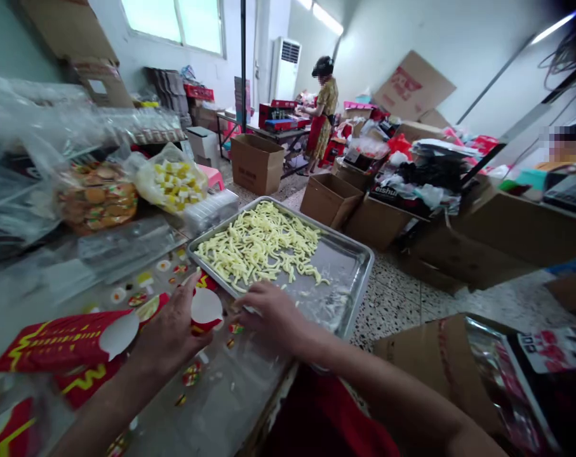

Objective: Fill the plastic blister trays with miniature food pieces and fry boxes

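My left hand [171, 327] is closed around a small red fries carton [206, 306] with a white inner side, held over the table by the tray. Just right of it, my right hand [271, 317] reaches over the near edge of a metal tray [361, 279]. Its fingers are curled together, and what they hold is hidden. Pale yellow fry-shaped strips [263, 241] lie heaped over the tray's far left part. Flat red cartons with yellow marks, including a large carton [63, 343], lie left of my left forearm.
Small food-shaped pieces [191, 374] are scattered on the table [221, 406]. A bag of burger-like pieces [97, 197] and a bag of yellow-and-white pieces [178, 184] stand behind. Cardboard boxes [256, 162] line the floor. A person [323, 114] stands at a far table.
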Tool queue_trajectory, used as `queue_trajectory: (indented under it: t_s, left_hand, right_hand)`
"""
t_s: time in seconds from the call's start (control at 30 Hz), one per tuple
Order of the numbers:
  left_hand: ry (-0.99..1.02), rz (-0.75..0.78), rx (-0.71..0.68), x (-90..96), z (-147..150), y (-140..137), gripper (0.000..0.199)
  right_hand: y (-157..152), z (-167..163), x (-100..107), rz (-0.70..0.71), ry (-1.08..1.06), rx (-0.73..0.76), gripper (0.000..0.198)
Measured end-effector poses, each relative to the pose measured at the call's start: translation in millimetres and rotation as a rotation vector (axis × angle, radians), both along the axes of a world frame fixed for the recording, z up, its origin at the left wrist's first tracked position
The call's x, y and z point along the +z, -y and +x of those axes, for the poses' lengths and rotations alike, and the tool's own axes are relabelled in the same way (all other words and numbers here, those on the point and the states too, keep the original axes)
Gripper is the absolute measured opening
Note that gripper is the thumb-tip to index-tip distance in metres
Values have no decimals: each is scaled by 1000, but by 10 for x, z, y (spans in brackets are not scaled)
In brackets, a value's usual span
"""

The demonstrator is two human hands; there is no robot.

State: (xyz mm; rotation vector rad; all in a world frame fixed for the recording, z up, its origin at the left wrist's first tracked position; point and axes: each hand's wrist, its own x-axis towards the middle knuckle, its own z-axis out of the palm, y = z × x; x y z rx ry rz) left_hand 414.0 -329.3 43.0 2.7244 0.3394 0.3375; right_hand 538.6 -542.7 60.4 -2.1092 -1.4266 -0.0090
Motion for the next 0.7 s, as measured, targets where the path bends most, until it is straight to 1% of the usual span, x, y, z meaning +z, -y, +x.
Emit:
queue_trajectory:
  t_s: [0.07, 0.1, 0.13, 0.17, 0.2, 0.23, 0.3, 0.37, 0.47, 0.57, 0.63, 0.7]
  left_hand:
    - [-30, -77, 41, -1, 171, 138, 90]
    - [-34, -103, 52, 8, 262, 193, 88]
    - [-31, -117, 56, 21, 355, 247, 87]
    - [-21, -121, 52, 37, 448, 304, 86]
    - [-5, -115, 40, 56, 538, 368, 85]
    - [18, -105, 22, 75, 624, 441, 85]
    - [69, -84, -17, 108, 775, 603, 83]
    - [93, -69, -68, 125, 888, 760, 82]
    - [74, -81, -139, 107, 980, 915, 82]
    - [42, -98, -173, 51, 1005, 969, 82]
    - [23, -100, -180, 9, 1014, 984, 83]
    - [5, -108, -183, -24, 1040, 1015, 83]
  right_hand:
    - [577, 476, -91, -34, -121, -244, 7]
    - [838, 722, -141, -41, -121, -370, 9]
    - [1064, 956, -185, -34, -115, -460, 10]
    - [1245, 1168, -219, -25, -115, -497, 11]
    - [1375, 1349, -242, -32, -104, -487, 11]
    - [1456, 1499, -252, -51, -95, -442, 12]
    - [1490, 1711, -244, -122, -81, -295, 13]
    - [1420, 1840, -223, -211, -70, -147, 19]
    - [1288, 1969, -219, -316, -35, -7, 26]
    - [1233, 2075, -275, -368, -74, 38, 30]
    - [1234, 2120, -339, -356, -167, 28, 32]
    - [1245, 2124, -412, -327, -255, -3, 28]
